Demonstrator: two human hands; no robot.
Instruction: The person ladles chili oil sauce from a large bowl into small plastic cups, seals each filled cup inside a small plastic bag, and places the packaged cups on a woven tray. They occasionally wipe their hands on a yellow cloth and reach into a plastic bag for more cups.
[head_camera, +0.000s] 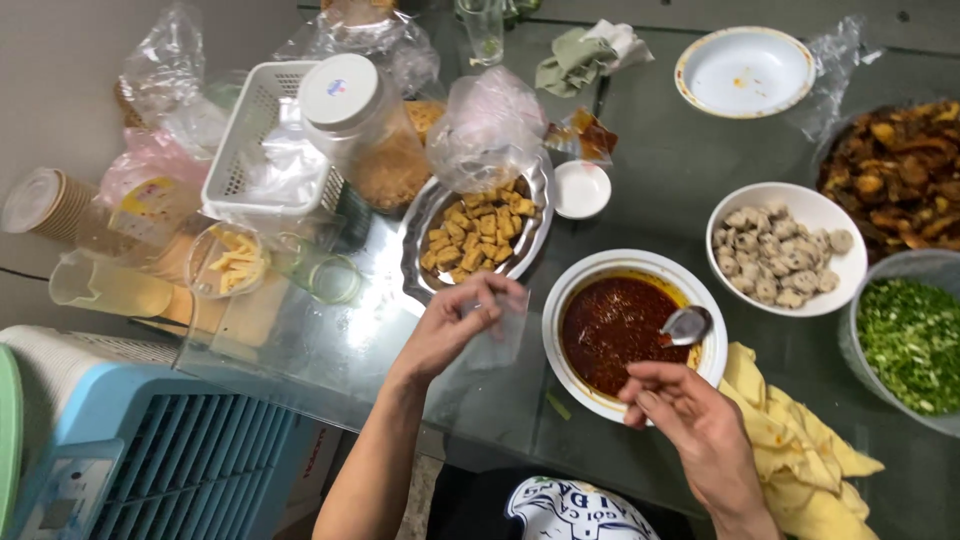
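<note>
Dipping a metal spoon (687, 324) into glossy red sauce (615, 332), right hand (690, 420) pinching it, left hand (460, 325) gripping a clear bag (497, 335).

- Left hand (455, 325): bare, no glove, no ring or watch visible. Forearm bare all the way to the bottom frame edge, no sleeve in view.
- Right hand (690, 420): bare, no glove, no jewellery visible. Wrist bare to the frame edge, no cuff showing.
- Nails short and plain where visible; slightly blurred.
- Garment (575, 508) at bottom centre between the arms: dark fabric with a white rounded printed patch carrying dark lettering and a pattern. Only a small part shows, so the cut of it can't be told.
</note>
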